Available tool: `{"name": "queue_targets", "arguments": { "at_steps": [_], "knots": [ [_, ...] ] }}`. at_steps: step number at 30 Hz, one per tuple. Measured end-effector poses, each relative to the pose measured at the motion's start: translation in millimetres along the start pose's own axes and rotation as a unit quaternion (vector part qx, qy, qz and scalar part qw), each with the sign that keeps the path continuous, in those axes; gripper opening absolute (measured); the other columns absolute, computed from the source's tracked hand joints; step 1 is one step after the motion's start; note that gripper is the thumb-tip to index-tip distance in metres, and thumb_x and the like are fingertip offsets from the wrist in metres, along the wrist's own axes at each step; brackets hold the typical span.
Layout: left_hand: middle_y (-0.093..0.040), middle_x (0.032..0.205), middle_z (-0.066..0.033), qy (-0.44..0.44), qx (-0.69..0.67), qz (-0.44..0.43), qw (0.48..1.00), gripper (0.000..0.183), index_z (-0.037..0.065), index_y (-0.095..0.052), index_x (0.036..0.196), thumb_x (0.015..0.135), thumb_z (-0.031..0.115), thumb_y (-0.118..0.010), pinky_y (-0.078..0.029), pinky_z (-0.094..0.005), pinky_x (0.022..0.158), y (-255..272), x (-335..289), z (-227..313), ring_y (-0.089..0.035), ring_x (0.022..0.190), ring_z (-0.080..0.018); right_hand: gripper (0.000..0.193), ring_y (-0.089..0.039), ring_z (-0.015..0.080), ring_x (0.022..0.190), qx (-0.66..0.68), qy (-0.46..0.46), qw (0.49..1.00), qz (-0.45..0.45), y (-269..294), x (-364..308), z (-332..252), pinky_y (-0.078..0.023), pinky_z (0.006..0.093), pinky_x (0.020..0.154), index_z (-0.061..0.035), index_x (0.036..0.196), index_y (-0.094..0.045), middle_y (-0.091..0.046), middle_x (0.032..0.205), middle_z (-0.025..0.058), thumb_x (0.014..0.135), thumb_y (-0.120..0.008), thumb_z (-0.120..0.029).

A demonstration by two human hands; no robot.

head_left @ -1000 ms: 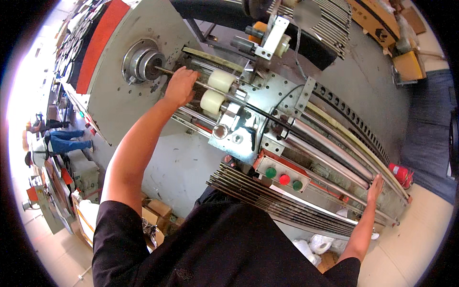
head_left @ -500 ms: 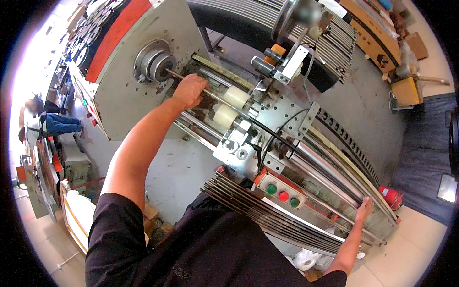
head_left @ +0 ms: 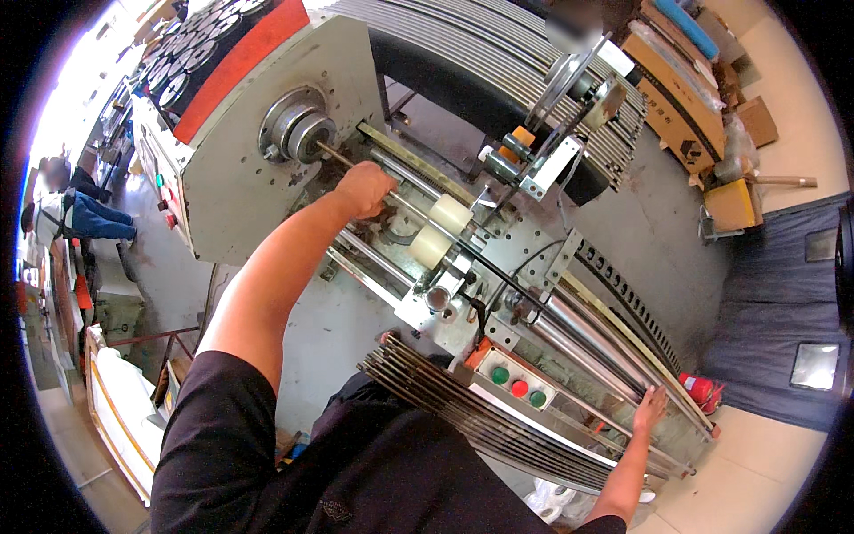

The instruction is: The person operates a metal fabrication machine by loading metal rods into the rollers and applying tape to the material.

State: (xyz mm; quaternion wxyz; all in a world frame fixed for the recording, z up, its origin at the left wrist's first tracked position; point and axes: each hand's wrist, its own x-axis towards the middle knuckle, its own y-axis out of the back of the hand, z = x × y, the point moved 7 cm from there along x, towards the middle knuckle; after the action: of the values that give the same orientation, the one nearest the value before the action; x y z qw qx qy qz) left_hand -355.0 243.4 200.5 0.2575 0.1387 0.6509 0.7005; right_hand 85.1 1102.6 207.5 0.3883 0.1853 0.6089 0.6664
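My left hand [head_left: 363,189] is closed around a thin steel rod [head_left: 340,160] that runs out of the round chuck [head_left: 294,133] on the grey machine plate [head_left: 233,182]. Two cream rollers [head_left: 439,230] sit on the carriage just right of that hand. My right hand [head_left: 649,411] lies flat on the long bundle of metal rods [head_left: 463,411] at the machine's near right end. A small box with two green buttons and a red one [head_left: 516,384] sits between my hands.
A big coil of grey rods [head_left: 498,53] arches over the back. Cardboard boxes [head_left: 676,80] and a mallet lie at the upper right. A red can [head_left: 698,388] stands beyond my right hand. Other people [head_left: 71,214] are at far left.
The view has swung so the machine sits lower and more to the right in the picture. My left hand stays on the thin rod and my right hand stays on the rod bundle.
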Motion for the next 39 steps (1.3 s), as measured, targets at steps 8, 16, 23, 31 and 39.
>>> {"name": "queue_targets", "arguments": {
  "at_steps": [8,16,23,31,39],
  "knots": [
    [-0.076,0.097,-0.0123,-0.037,-0.058,0.053,0.996,0.035,0.014,-0.079,0.105,0.071,0.016,-0.083,-0.054,-0.0514,0.095,3.3,-0.8,24.5,-0.069,0.102,-0.0385,0.075,-0.014,0.0311,0.168,0.030,0.039,0.999,0.017,18.9,-40.1,-59.9,-0.009,0.0523,0.136,-0.0140,0.175,-0.021,-0.020,0.182,0.0087,0.116,-0.026,-0.059],
    [-0.075,0.093,-0.0120,-0.057,-0.067,0.020,0.996,0.036,0.013,-0.075,0.105,0.069,0.013,-0.080,-0.055,-0.0509,0.093,-3.6,0.6,63.0,-0.071,0.096,-0.0393,0.071,-0.022,0.0326,0.166,0.029,0.096,0.993,0.056,36.1,-83.1,-131.8,-0.011,0.0504,0.136,-0.0108,0.173,-0.026,-0.026,0.179,0.0127,0.117,-0.030,-0.054],
    [-0.077,0.096,-0.0122,-0.082,-0.056,0.035,0.994,0.030,0.013,-0.073,0.101,0.071,0.011,-0.078,-0.054,-0.0507,0.092,-2.8,2.3,73.6,-0.073,0.096,-0.0368,0.070,-0.024,0.0319,0.165,0.037,0.157,0.984,0.076,36.3,-112.3,-185.0,-0.008,0.0506,0.137,-0.0089,0.172,-0.030,-0.030,0.177,0.0148,0.117,-0.033,-0.053],
    [-0.076,0.102,-0.0118,-0.057,-0.050,0.053,0.996,0.031,0.013,-0.074,0.103,0.072,0.014,-0.079,-0.052,-0.0513,0.098,-5.9,-6.4,-20.9,-0.071,0.104,-0.0368,0.066,-0.027,0.0334,0.164,0.060,0.223,0.967,0.107,49.1,-157.5,-263.5,-0.010,0.0531,0.136,-0.0070,0.169,-0.036,-0.035,0.176,0.0148,0.116,-0.043,-0.046],
    [-0.073,0.113,-0.0133,-0.025,-0.037,0.060,0.997,0.044,0.013,-0.073,0.111,0.069,0.013,-0.085,-0.049,-0.0524,0.105,-1.0,-14.9,-93.7,-0.067,0.115,-0.0369,0.062,-0.034,0.0309,0.161,0.040,0.219,0.966,0.135,45.0,-166.5,-292.5,-0.014,0.0529,0.136,-0.0108,0.167,-0.040,-0.041,0.173,0.0108,0.115,-0.047,-0.044]
  ]
}}
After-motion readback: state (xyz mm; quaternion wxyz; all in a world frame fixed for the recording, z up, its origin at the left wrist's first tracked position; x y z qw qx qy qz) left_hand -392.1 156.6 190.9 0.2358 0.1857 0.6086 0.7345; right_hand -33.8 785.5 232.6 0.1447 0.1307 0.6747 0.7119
